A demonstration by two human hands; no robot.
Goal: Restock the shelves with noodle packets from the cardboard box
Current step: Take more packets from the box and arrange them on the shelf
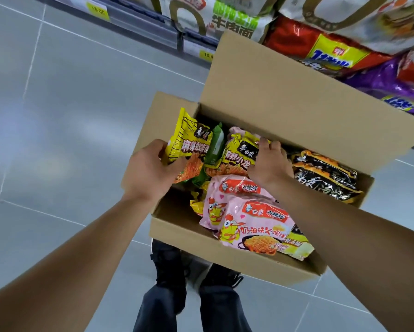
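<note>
- Open brown cardboard box [268,97]: sits on the grey tiled floor [57,104] in front of the store shelf [134,14], with its long flap raised toward the shelf.
- Left hand [150,172]: grip clamped on the lower edge of a yellow plastic noodle packet with red lettering [189,142], which is tilted up over the box's left end.
- Right hand [270,161]: fingers curled over the top of a second yellow noodle packet with a black label [239,156] lying inside the box; grip closed on it.
- Small green packet [215,147]: wedged between the two yellow packets.
- Pink noodle packets with a chicken cartoon [246,216]: lie in the box's near half.
- Black noodle packets with orange print [325,178]: lie at the right end.
- Large multi-pack noodle bags [320,44]: stacked on the shelf behind the flap.
- Dark shoes [167,267]: stand just beside the box's near wall.
</note>
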